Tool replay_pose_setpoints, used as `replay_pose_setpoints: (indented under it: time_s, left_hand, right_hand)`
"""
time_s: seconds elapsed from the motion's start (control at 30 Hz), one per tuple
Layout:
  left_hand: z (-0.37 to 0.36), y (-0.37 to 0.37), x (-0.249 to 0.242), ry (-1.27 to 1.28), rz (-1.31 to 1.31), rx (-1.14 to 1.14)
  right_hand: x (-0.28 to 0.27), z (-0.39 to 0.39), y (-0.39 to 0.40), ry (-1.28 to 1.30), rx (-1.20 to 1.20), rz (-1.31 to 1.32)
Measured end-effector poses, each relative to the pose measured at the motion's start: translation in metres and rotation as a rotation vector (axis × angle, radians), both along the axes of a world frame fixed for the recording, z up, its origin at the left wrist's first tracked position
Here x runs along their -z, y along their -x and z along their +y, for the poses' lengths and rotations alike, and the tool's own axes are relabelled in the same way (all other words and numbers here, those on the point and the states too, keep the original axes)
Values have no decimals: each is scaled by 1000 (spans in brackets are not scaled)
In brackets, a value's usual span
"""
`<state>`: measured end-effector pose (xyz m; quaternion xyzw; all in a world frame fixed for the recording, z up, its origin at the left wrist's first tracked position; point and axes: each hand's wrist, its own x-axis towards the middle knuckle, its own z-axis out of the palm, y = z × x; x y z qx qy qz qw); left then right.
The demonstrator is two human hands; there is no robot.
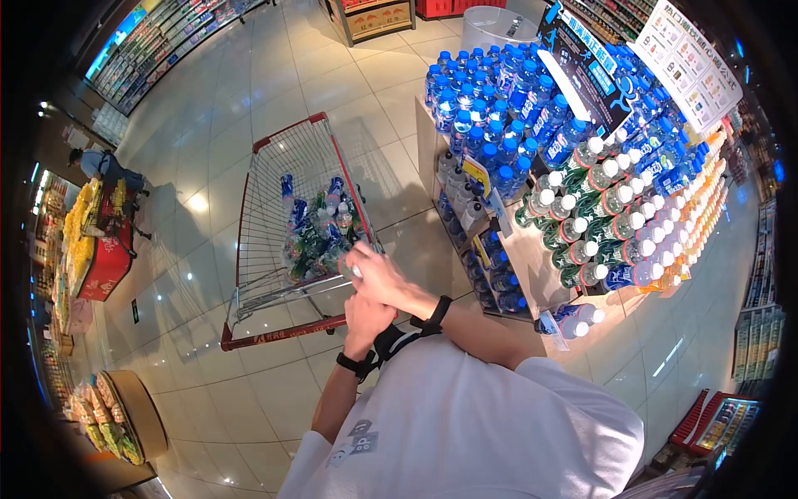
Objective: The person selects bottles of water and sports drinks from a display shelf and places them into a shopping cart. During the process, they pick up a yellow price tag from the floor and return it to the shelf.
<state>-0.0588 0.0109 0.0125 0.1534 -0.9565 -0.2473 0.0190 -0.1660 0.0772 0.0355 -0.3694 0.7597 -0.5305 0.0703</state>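
My right hand [382, 279] is closed around what looks like a bottle, of which only a small whitish part [357, 271] shows between the fingers. Directly below it and touching it is my left hand [368, 320], its fingers curled and partly hidden, so what it grips does not show. Both hands are above the near end of a red-trimmed wire shopping cart [316, 118]. Inside the cart lie several drink bottles [298, 214], some with blue labels and some greenish, heaped toward the right side.
To the right, a display stand [540, 287] carries rows of blue-capped bottles [490, 116] and white-capped bottles [611, 220]. A person [98, 164] is beside a red stand [106, 262] on the left. A round produce bin [137, 416] is at lower left. Tiled floor surrounds the cart.
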Motion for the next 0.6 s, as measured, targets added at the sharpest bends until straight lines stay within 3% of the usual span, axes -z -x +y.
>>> replay_pose_setpoints:
  time_s: [0.1, 0.53, 0.6]
  left_hand:
    - [3, 2, -11, 0, 25, 6]
    - [3, 6, -17, -16, -66, 10]
    - [3, 5, -16, -27, -67, 8]
  right_hand:
    - [4, 6, 8, -358, 51, -40]
    - [10, 19, 10, -341, -14, -124]
    - [12, 19, 9, -142, -36, -30]
